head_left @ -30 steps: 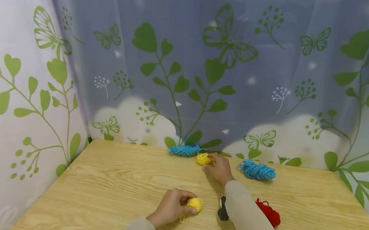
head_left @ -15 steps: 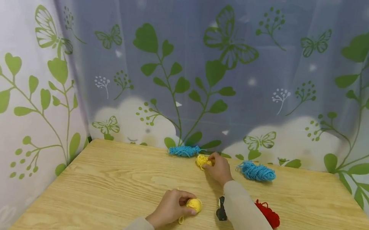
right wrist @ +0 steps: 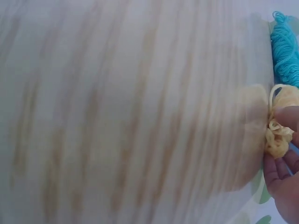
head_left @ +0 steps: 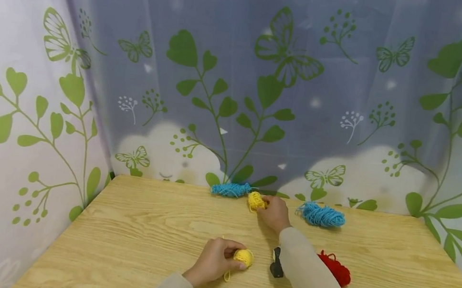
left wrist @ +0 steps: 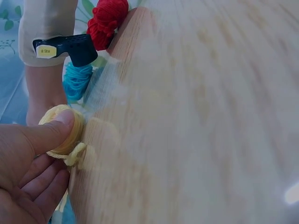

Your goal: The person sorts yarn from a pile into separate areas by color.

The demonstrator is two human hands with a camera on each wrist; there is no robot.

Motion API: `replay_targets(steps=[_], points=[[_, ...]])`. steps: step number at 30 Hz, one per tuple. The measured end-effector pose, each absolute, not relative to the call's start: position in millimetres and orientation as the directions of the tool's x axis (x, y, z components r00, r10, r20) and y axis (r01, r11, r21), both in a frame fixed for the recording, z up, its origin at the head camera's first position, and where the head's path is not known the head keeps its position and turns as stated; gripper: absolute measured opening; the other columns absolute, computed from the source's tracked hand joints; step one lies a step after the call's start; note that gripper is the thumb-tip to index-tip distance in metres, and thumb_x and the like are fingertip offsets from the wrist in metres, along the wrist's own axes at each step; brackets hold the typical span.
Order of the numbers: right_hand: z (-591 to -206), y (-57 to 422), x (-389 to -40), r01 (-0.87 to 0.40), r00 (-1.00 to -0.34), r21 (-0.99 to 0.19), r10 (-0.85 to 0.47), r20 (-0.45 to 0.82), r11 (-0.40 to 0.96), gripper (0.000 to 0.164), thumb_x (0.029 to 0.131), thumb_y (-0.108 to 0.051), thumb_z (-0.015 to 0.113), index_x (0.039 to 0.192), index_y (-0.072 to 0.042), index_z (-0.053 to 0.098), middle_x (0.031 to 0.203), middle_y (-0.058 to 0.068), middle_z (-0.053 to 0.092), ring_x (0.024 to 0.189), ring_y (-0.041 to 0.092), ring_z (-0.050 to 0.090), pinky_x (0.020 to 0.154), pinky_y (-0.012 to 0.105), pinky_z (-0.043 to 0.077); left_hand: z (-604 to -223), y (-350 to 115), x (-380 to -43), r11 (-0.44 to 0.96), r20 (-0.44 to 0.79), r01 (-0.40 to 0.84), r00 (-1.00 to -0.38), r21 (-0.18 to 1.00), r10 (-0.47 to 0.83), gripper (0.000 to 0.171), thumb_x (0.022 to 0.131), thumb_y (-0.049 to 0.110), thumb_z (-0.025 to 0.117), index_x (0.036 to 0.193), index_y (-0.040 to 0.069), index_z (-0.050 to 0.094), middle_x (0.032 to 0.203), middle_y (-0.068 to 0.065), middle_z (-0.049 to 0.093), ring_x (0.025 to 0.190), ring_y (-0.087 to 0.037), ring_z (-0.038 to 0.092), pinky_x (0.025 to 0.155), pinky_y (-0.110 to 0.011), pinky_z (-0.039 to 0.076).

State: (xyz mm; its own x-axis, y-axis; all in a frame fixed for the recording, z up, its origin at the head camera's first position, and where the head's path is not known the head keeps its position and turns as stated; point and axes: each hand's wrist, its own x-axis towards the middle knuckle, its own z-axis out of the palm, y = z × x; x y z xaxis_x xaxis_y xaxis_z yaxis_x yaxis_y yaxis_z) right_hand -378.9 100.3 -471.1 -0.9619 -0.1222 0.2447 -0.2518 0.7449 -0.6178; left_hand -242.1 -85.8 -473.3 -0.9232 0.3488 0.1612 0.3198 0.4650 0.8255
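Note:
My left hand [head_left: 211,260] pinches a small pale yellow ball of yarn [head_left: 244,258] between thumb and fingers, low over the front middle of the table. A short yarn loop hangs below it; in the left wrist view the thumb lies across the ball [left wrist: 77,133]. Near the back edge, my right hand [head_left: 275,213] grips a looser yellow yarn bundle [head_left: 255,201]. Loose loops stick out of that bundle [right wrist: 277,142] between thumb and fingers in the right wrist view. Just left of it lies a blue yarn skein [head_left: 230,189].
Another blue skein [head_left: 322,215] lies at the back, right of my right hand. A red skein [head_left: 335,270] is partly hidden behind the right sleeve [head_left: 314,274]. The wooden table [head_left: 138,228] ends at a patterned curtain [head_left: 200,111].
The yellow bundle in my right hand has turned and shifted slightly right, showing more of its face. My left hand and its yellow ball stay nearly in place.

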Motion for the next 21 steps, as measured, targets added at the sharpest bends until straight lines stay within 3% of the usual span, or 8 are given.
replay_targets(steps=[10, 21], points=[[-451.9, 104.6, -366.3, -0.201, -0.976, -0.703, -0.081, 0.200, 0.683, 0.035, 0.084, -0.008, 0.073, 0.114, 0.010, 0.065, 0.106, 0.021, 0.067, 0.095, 0.031, 0.064, 0.081, 0.044, 0.054, -474.6, -86.3, -240.1, 0.448, 0.154, 0.311, -0.923, 0.838, 0.352, 0.034, 0.075, 0.015, 0.081, 0.107, 0.006, 0.073, 0.106, -0.007, 0.072, 0.099, -0.018, 0.068, 0.081, -0.025, 0.055], [-419.7, 117.5, -336.0, -0.252, -0.967, -0.647, -0.166, 0.192, 0.719, 0.035, 0.085, -0.013, 0.072, 0.114, 0.006, 0.067, 0.106, 0.019, 0.068, 0.094, 0.031, 0.064, 0.077, 0.042, 0.055, -474.4, -86.2, -241.2, 0.434, 0.148, 0.306, -0.921, 0.848, 0.360, 0.037, 0.074, 0.014, 0.081, 0.108, 0.004, 0.072, 0.107, -0.010, 0.071, 0.099, -0.020, 0.068, 0.080, -0.026, 0.056]])
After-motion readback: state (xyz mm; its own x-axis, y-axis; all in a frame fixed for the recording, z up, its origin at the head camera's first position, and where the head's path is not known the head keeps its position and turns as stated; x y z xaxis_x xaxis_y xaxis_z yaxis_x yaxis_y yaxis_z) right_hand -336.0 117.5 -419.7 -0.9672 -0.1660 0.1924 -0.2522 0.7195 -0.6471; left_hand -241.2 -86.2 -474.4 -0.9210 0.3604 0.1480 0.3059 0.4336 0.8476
